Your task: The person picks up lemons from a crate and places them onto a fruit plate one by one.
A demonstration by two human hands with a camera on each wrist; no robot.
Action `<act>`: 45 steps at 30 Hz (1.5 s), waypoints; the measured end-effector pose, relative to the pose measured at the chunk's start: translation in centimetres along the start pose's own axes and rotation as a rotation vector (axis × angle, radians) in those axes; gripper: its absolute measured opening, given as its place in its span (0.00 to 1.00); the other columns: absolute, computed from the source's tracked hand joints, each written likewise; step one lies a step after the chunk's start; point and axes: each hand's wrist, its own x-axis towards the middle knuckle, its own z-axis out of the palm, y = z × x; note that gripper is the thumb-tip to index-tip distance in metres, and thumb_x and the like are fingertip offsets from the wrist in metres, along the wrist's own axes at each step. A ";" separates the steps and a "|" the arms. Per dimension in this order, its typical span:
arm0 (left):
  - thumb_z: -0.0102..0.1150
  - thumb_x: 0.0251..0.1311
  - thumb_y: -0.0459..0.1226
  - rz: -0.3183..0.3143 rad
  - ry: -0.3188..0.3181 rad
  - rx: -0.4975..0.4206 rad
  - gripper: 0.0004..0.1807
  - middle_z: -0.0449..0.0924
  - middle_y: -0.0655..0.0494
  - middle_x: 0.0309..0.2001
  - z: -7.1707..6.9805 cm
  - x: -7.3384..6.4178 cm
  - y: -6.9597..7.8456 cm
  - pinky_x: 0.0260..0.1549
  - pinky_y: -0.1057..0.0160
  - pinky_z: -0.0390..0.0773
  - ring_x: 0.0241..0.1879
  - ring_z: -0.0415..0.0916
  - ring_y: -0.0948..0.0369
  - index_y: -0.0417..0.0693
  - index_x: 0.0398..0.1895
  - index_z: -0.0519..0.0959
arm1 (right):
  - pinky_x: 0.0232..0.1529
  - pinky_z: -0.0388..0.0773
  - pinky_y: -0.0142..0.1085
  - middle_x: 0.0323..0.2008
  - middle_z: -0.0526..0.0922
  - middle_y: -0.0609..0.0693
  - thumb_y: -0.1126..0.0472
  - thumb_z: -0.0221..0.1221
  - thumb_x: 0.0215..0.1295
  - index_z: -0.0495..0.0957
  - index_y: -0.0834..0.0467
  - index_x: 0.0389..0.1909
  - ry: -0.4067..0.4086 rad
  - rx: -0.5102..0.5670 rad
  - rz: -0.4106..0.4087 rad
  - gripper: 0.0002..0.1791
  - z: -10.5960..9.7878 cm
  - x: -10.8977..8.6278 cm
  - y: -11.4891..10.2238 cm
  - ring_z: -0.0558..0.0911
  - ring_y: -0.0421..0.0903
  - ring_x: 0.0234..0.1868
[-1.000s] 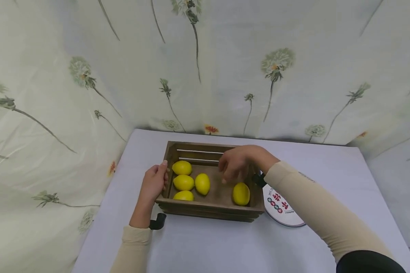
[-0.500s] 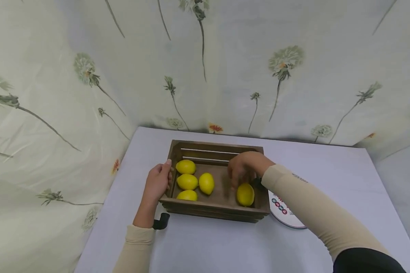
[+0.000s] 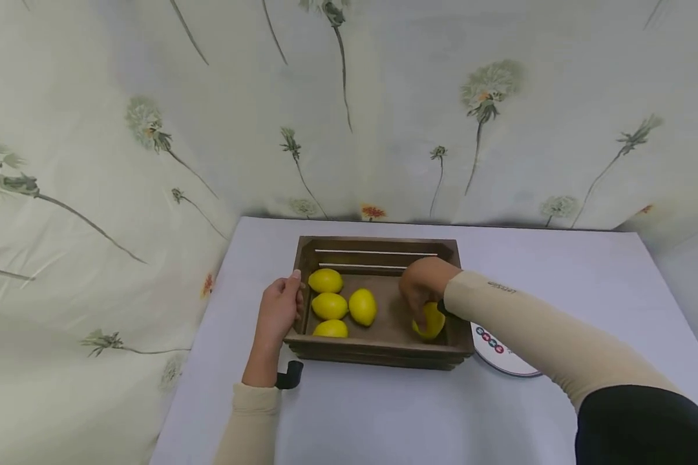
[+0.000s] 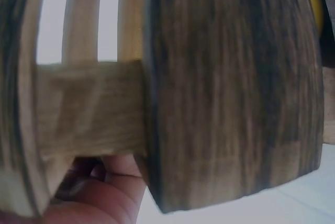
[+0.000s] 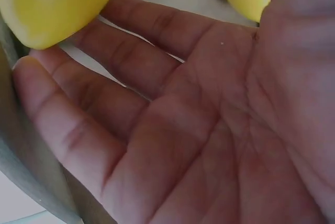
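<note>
A brown slatted wooden crate (image 3: pixel 384 354) holds several yellow lemons. My left hand (image 3: pixel 278 307) grips the crate's left end, thumb on the rim; the left wrist view shows its curled fingers (image 4: pixel 99 198) at a gap between boards. Inside the crate's right side, my right hand (image 3: pixel 426 279) reaches down to a lone lemon (image 3: pixel 434 323). In the right wrist view the fingers (image 5: pixel 78 135) extend loosely, their tips touching or close behind that lemon (image 5: pixel 55 4), with the thumb's base well apart from it. The thumb's tip is out of that view.
Grouped at the crate's left are several lemons, among them one upright lemon (image 3: pixel 362 307). A round white printed disc (image 3: pixel 494 354) lies partly under the right forearm. The white table (image 3: pixel 372 413) backs onto a floral curtain (image 3: pixel 395 116).
My right hand has moved down and rightward inside the crate to the lone lemon, now partly covering it. The left hand keeps its grip. The whole view has shifted slightly.
</note>
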 end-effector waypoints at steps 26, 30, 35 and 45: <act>0.48 0.79 0.57 -0.003 0.000 -0.014 0.31 0.75 0.51 0.29 0.7 0.0 -0.1 0.28 0.64 0.78 0.27 0.73 0.56 0.35 0.51 0.79 | 0.41 0.80 0.38 0.34 0.80 0.51 0.48 0.86 0.40 0.88 0.56 0.30 -0.089 0.007 0.038 0.22 -0.5 0.7 0.6 0.78 0.48 0.37; 0.48 0.79 0.58 -0.007 0.004 0.017 0.31 0.75 0.50 0.29 0.4 0.1 -0.4 0.29 0.63 0.79 0.28 0.74 0.55 0.36 0.50 0.79 | 0.36 0.76 0.37 0.32 0.77 0.50 0.47 0.84 0.43 0.88 0.57 0.30 -0.077 0.076 0.001 0.21 -0.4 0.7 0.7 0.75 0.47 0.33; 0.47 0.79 0.58 -0.016 0.005 0.035 0.31 0.75 0.50 0.30 -0.1 -0.2 -0.4 0.30 0.62 0.80 0.28 0.74 0.55 0.37 0.50 0.79 | 0.39 0.83 0.41 0.35 0.80 0.51 0.46 0.80 0.52 0.86 0.57 0.36 -0.049 0.154 -0.057 0.21 -0.5 0.5 0.3 0.80 0.49 0.35; 0.48 0.79 0.57 -0.017 -0.005 0.017 0.30 0.76 0.50 0.29 0.0 -0.2 -0.1 0.28 0.64 0.79 0.27 0.73 0.56 0.36 0.50 0.80 | 0.41 0.85 0.42 0.37 0.79 0.51 0.48 0.74 0.63 0.82 0.57 0.41 0.074 0.164 -0.168 0.18 -1.4 -1.3 0.0 0.80 0.46 0.36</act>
